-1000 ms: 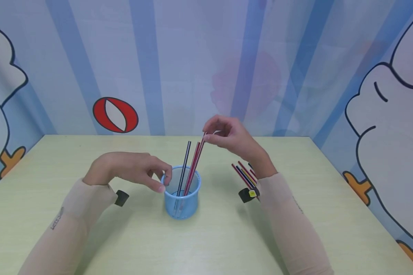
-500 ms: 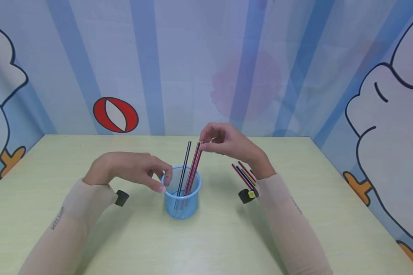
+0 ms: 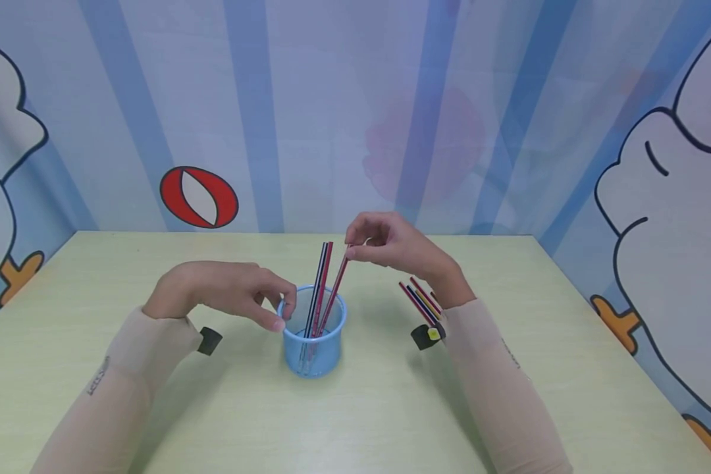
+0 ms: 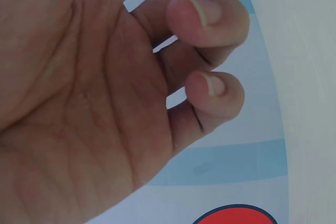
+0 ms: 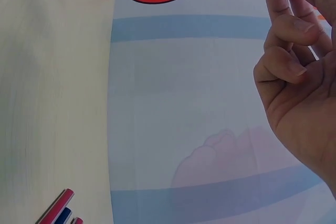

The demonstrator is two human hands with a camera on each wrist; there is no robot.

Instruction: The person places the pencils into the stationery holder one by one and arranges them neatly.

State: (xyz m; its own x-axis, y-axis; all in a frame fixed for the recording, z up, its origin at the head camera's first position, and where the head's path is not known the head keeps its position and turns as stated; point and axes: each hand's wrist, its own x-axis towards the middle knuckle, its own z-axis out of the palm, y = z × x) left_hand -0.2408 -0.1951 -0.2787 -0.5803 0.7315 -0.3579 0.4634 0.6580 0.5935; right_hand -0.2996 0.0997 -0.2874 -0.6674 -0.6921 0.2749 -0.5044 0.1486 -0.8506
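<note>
A translucent blue cup [image 3: 313, 361] stands upright on the table in the head view. My left hand [image 3: 231, 293] holds its left rim between thumb and fingers. The right hand [image 3: 391, 243] pinches the top of a red striped pencil [image 3: 338, 283], whose lower end is inside the cup. A dark striped pencil [image 3: 316, 283] and another red pencil [image 3: 326, 266] lean close together in the cup, apart from the held one. In the left wrist view the left hand [image 4: 105, 93] hides the cup. The right wrist view shows the right hand [image 5: 299, 66] with its grip at the top edge.
Several loose pencils [image 3: 421, 303], red, dark and yellow, lie on the table [image 3: 355, 421], partly hidden behind the right forearm. A striped blue cloth backdrop [image 3: 320, 118] rises behind the table's far edge.
My right hand has come down a little, lowering its pencil into the cup. One red pencil in the cup has tipped left against the dark one. The left hand has stayed at the rim.
</note>
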